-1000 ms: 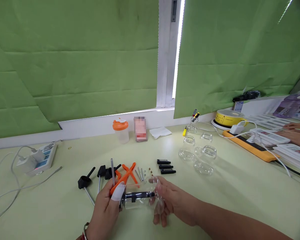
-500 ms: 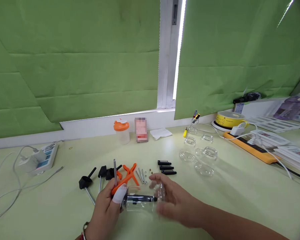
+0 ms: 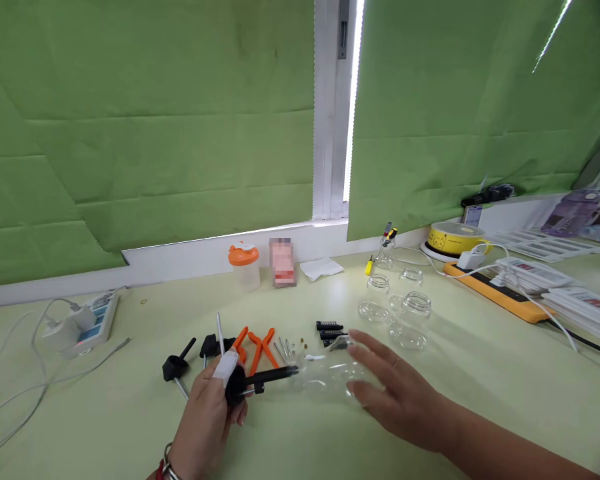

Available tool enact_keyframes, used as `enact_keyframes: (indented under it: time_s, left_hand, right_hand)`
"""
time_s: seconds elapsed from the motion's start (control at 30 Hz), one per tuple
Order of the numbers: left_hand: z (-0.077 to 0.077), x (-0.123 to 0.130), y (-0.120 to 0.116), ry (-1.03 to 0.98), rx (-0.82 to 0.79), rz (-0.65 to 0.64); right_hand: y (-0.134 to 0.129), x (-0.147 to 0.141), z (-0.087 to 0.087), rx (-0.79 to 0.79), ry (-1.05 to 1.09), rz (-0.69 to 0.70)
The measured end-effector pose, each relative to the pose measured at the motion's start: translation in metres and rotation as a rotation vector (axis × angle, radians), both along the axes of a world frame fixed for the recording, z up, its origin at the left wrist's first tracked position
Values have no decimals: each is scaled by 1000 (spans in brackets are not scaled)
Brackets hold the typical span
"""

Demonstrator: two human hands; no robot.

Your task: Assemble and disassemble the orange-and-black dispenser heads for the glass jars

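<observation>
My left hand [image 3: 207, 400] is closed around a black plastic fitting [image 3: 236, 385] with a long black tube. A thin metal rod [image 3: 220, 333] sticks up from the same hand. White tape wraps one of its digits. My right hand [image 3: 405, 393] grips a clear jar [image 3: 330, 377], blurred and lying sideways, its left end close to the tube's tip. Orange plastic handles [image 3: 263, 350] lie just beyond my left hand. Similar black fittings [image 3: 175, 367] with metal rods rest to its left. Behind the jar are black spring parts [image 3: 330, 327] and small screws [image 3: 283, 348].
Several clear jars [image 3: 416, 307] stand at the right, near a cup of screwdrivers [image 3: 387, 243]. An orange-lidded cup [image 3: 244, 267] stands by the wall. Cables run from a white power strip [image 3: 97, 323] at left and an orange one [image 3: 495, 290] at right.
My right hand has drawn the clear jar to the right, off most of the black tube, which was inside it before. My left hand has tilted the fitting slightly.
</observation>
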State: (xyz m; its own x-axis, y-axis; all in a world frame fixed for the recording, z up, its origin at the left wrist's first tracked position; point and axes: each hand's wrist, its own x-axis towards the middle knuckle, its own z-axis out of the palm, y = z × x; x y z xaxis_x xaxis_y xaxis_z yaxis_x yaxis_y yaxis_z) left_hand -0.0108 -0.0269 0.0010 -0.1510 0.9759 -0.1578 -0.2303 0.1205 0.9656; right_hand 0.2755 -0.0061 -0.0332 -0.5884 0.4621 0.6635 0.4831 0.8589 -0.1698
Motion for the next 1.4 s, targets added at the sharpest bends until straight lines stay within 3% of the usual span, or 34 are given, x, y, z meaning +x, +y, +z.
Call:
enact_keyframes:
  time_s: [0.13, 0.27, 0.57, 0.87, 0.93, 1.03, 1.13, 1.2, 1.27, 1.3, 1.4]
  left_hand:
    - [-2, 0, 2, -13, 25, 42]
    - [-8, 1, 5, -13, 17, 17]
    - [-17, 2, 4, 91, 38, -44]
    - [-18, 3, 2, 155, 23, -86]
    - [-17, 3, 2, 169, 26, -89]
    - [-14, 4, 0, 237, 47, -103]
    - [-10, 7, -4, 328, 77, -144]
    - [-7, 10, -8, 370, 89, -199]
    - [-6, 14, -11, 401, 101, -258]
    - [-5, 15, -12, 409, 109, -284]
    - [-6, 17, -15, 390, 112, -329]
  right_hand:
    - [-1, 35, -25, -130, 67, -379]
    - [-5, 50, -32, -332, 60, -644]
    - [0, 57, -38, -498, -31, -868]
    - [12, 57, -33, -458, -71, -1064]
    - [10, 56, -33, -385, -43, -1078]
    - [3, 51, -32, -79, -40, -953]
    - [-9, 34, -22, 293, -142, -576]
    - [-17, 16, -12, 447, -267, -328]
    - [-22, -7, -2, 494, -388, -101]
    - [-22, -19, 1, 510, -355, -51]
    - [-14, -51, 4, 361, -316, -41]
